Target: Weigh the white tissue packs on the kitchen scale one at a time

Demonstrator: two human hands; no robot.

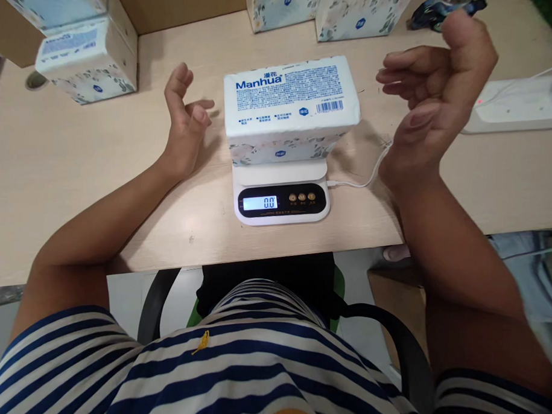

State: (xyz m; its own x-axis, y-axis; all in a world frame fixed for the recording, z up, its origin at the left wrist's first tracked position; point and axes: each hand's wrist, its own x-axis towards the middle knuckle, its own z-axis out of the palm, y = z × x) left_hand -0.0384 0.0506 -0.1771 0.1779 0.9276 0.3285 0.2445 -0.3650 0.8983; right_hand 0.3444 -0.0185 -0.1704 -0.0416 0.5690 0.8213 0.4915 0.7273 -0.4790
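A white pack of Manhua tissues (288,105) lies on a small white kitchen scale (280,195) whose lit display reads 0.0. My left hand (183,122) hovers just left of the pack with fingers apart and loosely curled, holding nothing. My right hand (431,94) is raised to the right of the pack, palm toward it, fingers spread and empty. Neither hand touches the pack.
More tissue packs stand at the back left (88,58) and along the back edge (359,16). A white power strip (519,107) lies at the right, and the scale's white cable (367,177) runs toward it. A cardboard box (174,4) sits behind. The desk (55,163) is light wood.
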